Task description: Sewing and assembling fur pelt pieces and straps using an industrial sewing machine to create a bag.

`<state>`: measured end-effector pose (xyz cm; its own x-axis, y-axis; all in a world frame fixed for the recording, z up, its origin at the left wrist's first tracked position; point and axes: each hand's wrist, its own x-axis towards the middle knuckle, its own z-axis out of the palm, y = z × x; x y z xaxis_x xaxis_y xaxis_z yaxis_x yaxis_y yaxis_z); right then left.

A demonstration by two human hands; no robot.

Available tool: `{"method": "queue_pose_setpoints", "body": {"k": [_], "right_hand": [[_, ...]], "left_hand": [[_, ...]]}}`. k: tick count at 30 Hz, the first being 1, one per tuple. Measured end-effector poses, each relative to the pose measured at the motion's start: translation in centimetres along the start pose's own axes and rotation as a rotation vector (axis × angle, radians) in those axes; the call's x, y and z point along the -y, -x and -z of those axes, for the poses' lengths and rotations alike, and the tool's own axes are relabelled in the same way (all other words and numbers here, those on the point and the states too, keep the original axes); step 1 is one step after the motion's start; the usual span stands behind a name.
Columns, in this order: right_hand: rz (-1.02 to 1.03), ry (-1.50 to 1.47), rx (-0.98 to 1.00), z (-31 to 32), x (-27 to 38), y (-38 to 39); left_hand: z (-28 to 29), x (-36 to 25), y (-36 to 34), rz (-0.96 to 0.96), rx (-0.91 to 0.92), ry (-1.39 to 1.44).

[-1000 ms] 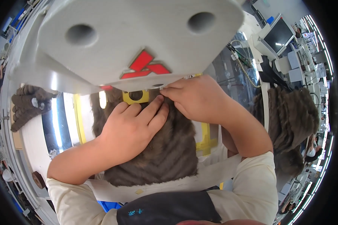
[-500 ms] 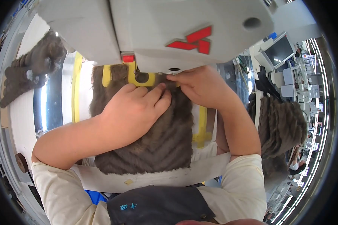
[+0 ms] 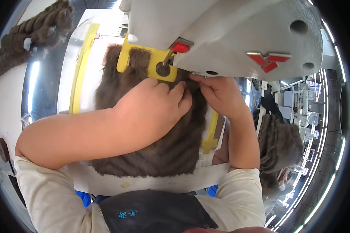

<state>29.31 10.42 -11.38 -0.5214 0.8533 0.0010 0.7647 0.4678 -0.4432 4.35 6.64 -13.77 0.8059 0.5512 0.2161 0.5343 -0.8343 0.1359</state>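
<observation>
A grey-brown fur piece (image 3: 151,161) with chevron-like ridges lies in front of me, its far end under a white machine head (image 3: 229,39). My left hand (image 3: 155,105) rests on the fur with its fingers curled in and their tips pressed together at its upper part. Close by on the right, my right hand (image 3: 221,95) pinches the fur's far right edge just below the machine head. The fingertips of that hand are partly hidden. A yellow plate (image 3: 153,62) with a round hole sits on the fur, beyond my left knuckles.
Yellow tape strips (image 3: 78,83) run along the white work surface. Rolled or stacked fur (image 3: 35,31) lies at the far left, and more layered fur (image 3: 280,143) is piled on the right. A brown roll (image 3: 3,149) stands at the left edge.
The view has turned, so the machine head appears farther right and tilted. Both hands keep their places on the fur, close together by the yellow plate.
</observation>
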Motion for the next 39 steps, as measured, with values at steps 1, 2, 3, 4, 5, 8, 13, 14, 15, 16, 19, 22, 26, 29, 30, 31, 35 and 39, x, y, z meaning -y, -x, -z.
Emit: {"method": "queue_pose_setpoints", "body": {"k": [1, 2, 3, 4, 5, 8, 13, 14, 15, 16, 19, 22, 26, 29, 30, 31, 35, 39], "right_hand": [[0.001, 0.006, 0.007, -0.1, -0.2, 0.0], [0.018, -0.003, 0.0, -0.2, -0.5, -0.2], [0.035, -0.012, -0.009, -0.4, -0.8, -0.3], [0.031, -0.008, -0.003, -0.6, -1.3, -0.2], [0.047, -0.031, -0.038, -0.8, -1.9, -0.1], [0.039, -0.065, -0.066, -0.9, -3.0, -0.1], [-0.055, 0.019, 0.017, 0.0, -2.4, -0.6], [-0.011, 0.042, -0.039, -0.2, -2.8, -0.7], [0.034, 0.065, -0.095, -0.4, -3.1, -0.7], [0.034, 0.066, -0.093, -0.4, -3.4, -0.9], [0.088, 0.05, -0.138, -0.5, -4.0, -1.3], [0.159, 0.104, -0.166, -0.8, -4.5, -1.6], [0.15, 0.25, -0.095, -1.2, -4.8, -1.8], [0.058, 0.249, -0.088, -1.2, -4.8, -1.7], [-0.014, 0.292, -0.028, -1.1, -4.9, -1.6], [-0.023, 0.287, -0.04, -1.3, -5.0, -1.6], [0.008, -0.095, -0.096, -1.4, -3.5, -0.9], [-0.009, -0.158, -0.049, -0.4, -0.6, 1.4]], "left_hand": [[-0.1, 0.0, 0.0, 0.004, -0.006, 0.006], [-0.1, 0.1, 0.1, 0.012, -0.015, 0.007], [-0.1, 0.2, 0.1, 0.02, -0.024, 0.007], [-0.2, 0.3, 0.1, 0.021, -0.028, 0.014], [-0.2, 0.5, 0.0, -0.002, -0.048, 0.012], [-0.2, 0.8, -0.1, -0.02, -0.075, 0.019], [-0.3, 1.1, -0.5, 0.044, -0.02, 0.046], [-0.1, 1.2, -0.6, 0.049, 0.003, 0.043], [0.0, 1.3, -0.6, 0.054, 0.027, 0.04], [0.0, 1.5, -0.8, 0.054, 0.026, 0.041], [0.0, 1.8, -0.9, 0.055, 0.045, 0.013], [0.3, 1.9, -0.6, 0.056, 0.045, -0.003], [0.9, 1.8, -0.5, 0.052, 0.118, -0.116], [0.9, 1.7, -0.5, 0.051, 0.134, -0.111], [0.7, 1.8, -0.6, 0.054, 0.106, -0.099], [0.6, 1.9, -0.5, 0.04, 0.112, -0.106], [0.3, 2.3, -0.2, 0.042, -0.017, -0.028], [1.1, 2.5, -0.5, 0.053, 0.024, -0.002]]}}
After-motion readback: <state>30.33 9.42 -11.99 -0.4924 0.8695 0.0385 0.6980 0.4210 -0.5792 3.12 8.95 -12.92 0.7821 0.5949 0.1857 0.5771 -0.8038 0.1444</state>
